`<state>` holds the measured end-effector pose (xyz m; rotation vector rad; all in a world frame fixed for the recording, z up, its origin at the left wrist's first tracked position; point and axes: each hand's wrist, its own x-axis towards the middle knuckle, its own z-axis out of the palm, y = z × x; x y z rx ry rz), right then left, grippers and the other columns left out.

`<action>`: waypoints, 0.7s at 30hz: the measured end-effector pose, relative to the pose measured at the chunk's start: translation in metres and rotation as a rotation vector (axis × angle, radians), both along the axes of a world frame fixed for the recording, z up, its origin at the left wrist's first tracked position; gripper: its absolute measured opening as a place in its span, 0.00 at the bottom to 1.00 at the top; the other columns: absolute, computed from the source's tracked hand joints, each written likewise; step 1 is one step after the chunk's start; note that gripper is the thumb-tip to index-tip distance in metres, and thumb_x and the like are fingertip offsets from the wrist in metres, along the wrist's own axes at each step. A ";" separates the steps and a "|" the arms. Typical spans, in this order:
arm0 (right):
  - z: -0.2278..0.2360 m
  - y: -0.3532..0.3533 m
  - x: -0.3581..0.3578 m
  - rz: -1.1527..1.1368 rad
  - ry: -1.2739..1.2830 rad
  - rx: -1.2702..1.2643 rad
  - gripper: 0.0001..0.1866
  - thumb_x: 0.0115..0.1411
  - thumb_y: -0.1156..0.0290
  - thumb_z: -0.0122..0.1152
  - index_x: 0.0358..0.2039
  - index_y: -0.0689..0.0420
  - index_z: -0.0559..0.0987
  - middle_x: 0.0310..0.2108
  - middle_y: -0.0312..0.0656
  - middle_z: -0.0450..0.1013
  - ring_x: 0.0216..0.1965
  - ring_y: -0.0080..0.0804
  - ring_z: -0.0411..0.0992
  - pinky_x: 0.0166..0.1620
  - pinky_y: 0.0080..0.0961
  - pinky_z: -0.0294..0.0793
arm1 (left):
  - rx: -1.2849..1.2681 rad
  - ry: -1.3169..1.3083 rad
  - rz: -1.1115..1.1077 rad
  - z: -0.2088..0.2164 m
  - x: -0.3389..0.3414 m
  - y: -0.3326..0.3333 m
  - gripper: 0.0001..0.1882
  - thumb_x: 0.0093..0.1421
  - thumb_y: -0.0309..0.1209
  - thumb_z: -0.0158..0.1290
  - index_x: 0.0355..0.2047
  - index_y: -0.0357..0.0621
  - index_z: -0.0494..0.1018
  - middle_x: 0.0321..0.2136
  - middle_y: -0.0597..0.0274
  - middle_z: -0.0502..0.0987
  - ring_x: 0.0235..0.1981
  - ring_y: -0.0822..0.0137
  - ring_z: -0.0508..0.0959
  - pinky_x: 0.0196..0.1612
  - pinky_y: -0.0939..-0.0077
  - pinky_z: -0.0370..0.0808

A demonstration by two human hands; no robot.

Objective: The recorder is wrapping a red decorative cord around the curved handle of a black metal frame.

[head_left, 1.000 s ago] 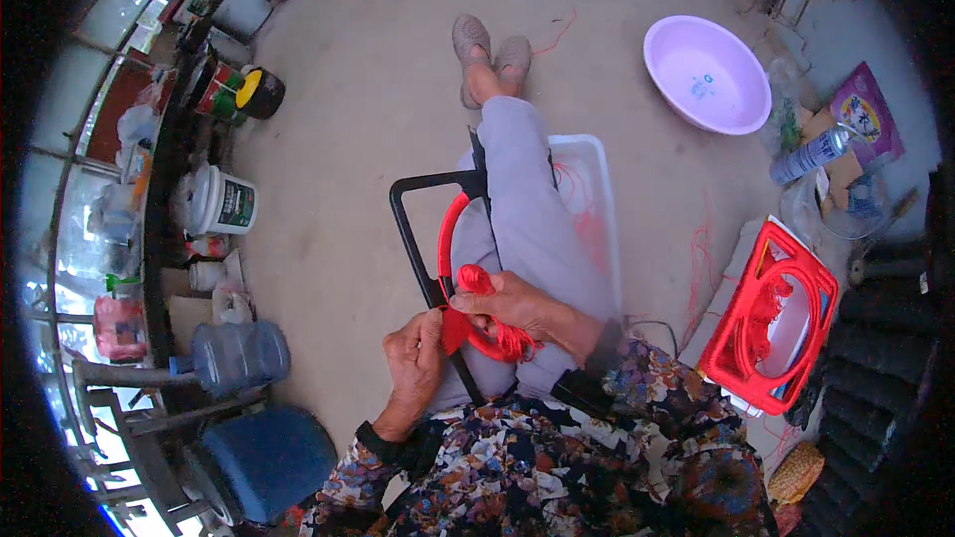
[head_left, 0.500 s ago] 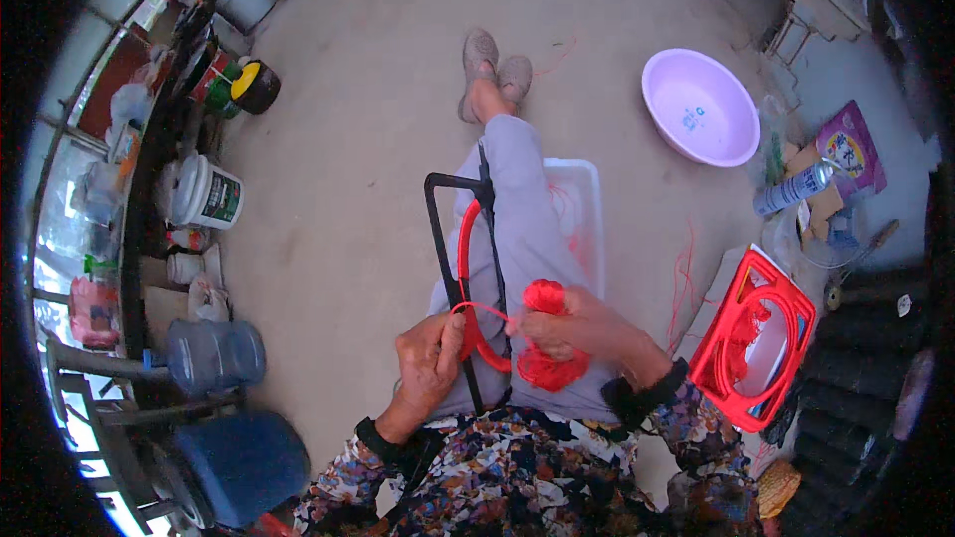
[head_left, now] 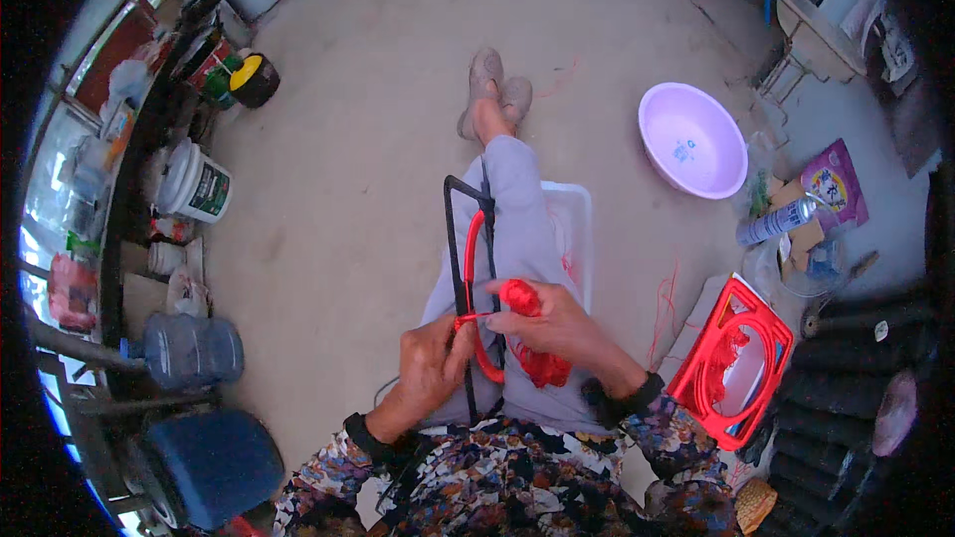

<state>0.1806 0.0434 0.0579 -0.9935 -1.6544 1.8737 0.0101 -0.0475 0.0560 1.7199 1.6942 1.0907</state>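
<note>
A thin black frame point(head_left: 454, 239) rests upright over my lap, with a curved red strip point(head_left: 476, 239) along its inner side. My left hand point(head_left: 436, 363) is closed on the frame's left bar, its thumb and fingers pinching where red cord goes round it. Close to the bar on the right, my right hand point(head_left: 557, 330) grips a bundle of red cord point(head_left: 545, 366), which shows above and below the fingers. A short taut length of cord runs between the two hands.
A white plastic tub point(head_left: 585, 239) stands beside my right leg. Further right are a lilac basin point(head_left: 731, 154), a red plastic frame point(head_left: 684, 390) with red cord, and a spray can point(head_left: 771, 224). Along the left are a white bucket point(head_left: 204, 184) and a water jug point(head_left: 194, 350).
My right hand has moved left, close to my left hand, and the loose cord between them is now shorter and tighter. The view has shifted slightly.
</note>
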 end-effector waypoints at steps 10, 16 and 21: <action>0.011 -0.009 0.024 -0.024 -0.113 -0.251 0.14 0.58 0.60 0.59 0.21 0.54 0.71 0.14 0.26 0.61 0.17 0.14 0.59 0.20 0.18 0.57 | -0.014 -0.018 0.101 0.011 0.003 0.009 0.08 0.59 0.30 0.50 0.26 0.38 0.71 0.14 0.51 0.70 0.13 0.55 0.72 0.17 0.66 0.66; 0.008 -0.013 0.033 -0.120 -0.033 -0.341 0.12 0.58 0.64 0.57 0.20 0.52 0.69 0.15 0.26 0.60 0.17 0.14 0.57 0.20 0.17 0.55 | 0.006 -0.065 0.092 0.012 0.005 0.011 0.08 0.59 0.30 0.50 0.26 0.39 0.71 0.13 0.51 0.69 0.13 0.53 0.71 0.17 0.66 0.66; 0.023 -0.010 0.026 -0.113 -0.045 -0.263 0.13 0.59 0.66 0.57 0.19 0.52 0.67 0.15 0.25 0.58 0.17 0.14 0.57 0.20 0.17 0.56 | -0.001 -0.062 0.093 0.007 0.001 0.009 0.09 0.59 0.30 0.50 0.24 0.38 0.70 0.13 0.49 0.68 0.13 0.51 0.70 0.17 0.65 0.65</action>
